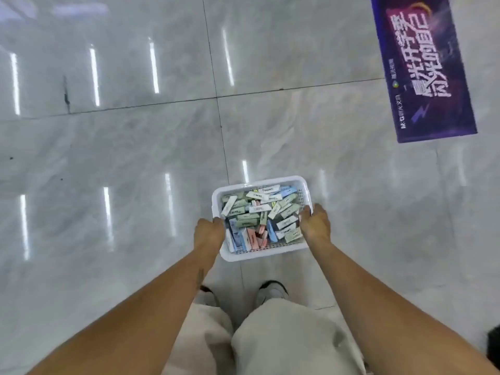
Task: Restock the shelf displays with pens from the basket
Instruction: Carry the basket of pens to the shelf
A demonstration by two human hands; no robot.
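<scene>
Both arms extended; left grip point(209, 234), right grip point(315, 224) curled, clasping

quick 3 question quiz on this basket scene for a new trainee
1. True or false: both hands grip the white basket by its side rims.
2. What lies on the floor at the upper right? A) a purple banner B) a red mat C) a ladder
3. Fill in: the basket holds small ____ in pastel colours.

Key
1. True: the left hand and the right hand each hold a side rim.
2. A: the purple banner.
3. Boxes: the small boxes fill the basket.
</scene>
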